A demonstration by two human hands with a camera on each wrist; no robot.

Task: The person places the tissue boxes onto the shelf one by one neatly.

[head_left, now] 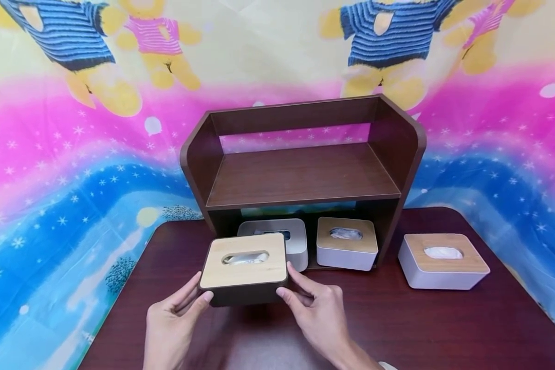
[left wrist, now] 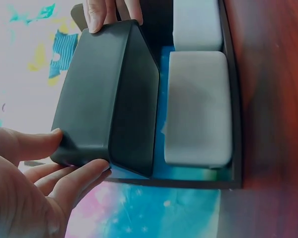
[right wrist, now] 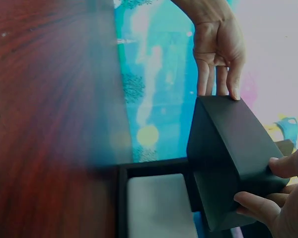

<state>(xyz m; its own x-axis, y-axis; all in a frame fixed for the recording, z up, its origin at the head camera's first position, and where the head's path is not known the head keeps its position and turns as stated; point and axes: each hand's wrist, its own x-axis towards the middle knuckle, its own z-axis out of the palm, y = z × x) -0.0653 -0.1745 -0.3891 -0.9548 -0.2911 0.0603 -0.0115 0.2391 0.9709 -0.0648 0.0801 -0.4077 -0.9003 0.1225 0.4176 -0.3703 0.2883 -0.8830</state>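
Between both hands a black tissue box (head_left: 245, 295) with a pale wooden lid hangs above the table, in front of the shelf. Tissue shows in the lid's oval slot. My left hand (head_left: 173, 321) grips its left end, thumb on the front. At the right end my right hand (head_left: 321, 313) holds it with thumb and fingers. Both wrist views show the box's dark side and underside; in the left wrist view the left hand (left wrist: 35, 178) is nearest. Partly hidden behind it, a grey tissue box (head_left: 298, 244) stands in the shelf's lower compartment.
A dark brown two-level shelf (head_left: 300, 174) stands on the reddish-brown table (head_left: 425, 329). Its lower level also holds a white tissue box (head_left: 347, 244) with a wooden lid. Another white, wooden-lidded tissue box (head_left: 444, 262) sits to the right. A printed cloth (head_left: 268, 56) hangs behind.
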